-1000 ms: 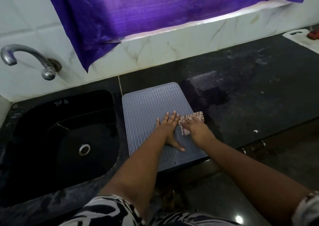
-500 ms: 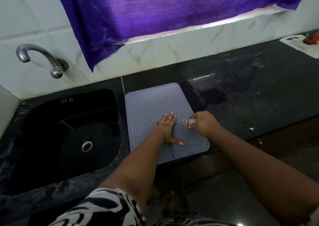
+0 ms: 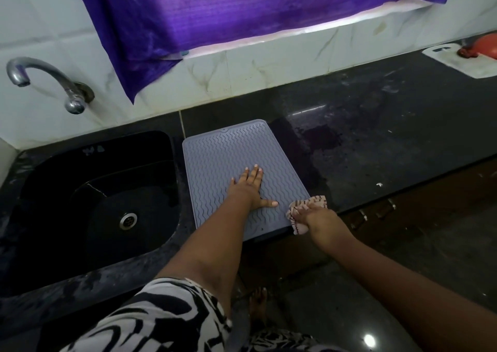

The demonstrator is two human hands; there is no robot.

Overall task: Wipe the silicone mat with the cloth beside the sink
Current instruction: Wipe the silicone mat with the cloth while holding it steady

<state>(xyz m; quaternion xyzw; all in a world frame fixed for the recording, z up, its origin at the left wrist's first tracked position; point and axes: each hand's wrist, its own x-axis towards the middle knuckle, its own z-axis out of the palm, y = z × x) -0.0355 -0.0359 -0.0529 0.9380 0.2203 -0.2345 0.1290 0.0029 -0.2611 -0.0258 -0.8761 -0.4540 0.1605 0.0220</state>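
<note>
Left hand (image 3: 248, 187) lies spread flat on the silicone mat (image 3: 236, 160) beside the sink (image 3: 102, 190); right hand (image 3: 318, 217) bunches the cloth (image 3: 298, 209) at its near-right corner. Mat looks floppy and grippy, so pinning it flat makes sense

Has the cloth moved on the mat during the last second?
Yes. The cloth, gripped in the right hand, slid toward the person, from mid-way along the mat's right edge to its near right corner.

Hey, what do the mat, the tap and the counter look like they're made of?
Mat: likely silicone, matte grey, moulded wavy ridges. Tap: metal, shiny chrome-like with highlights. Counter: probably polished dark stone, speckled and reflective.
</note>
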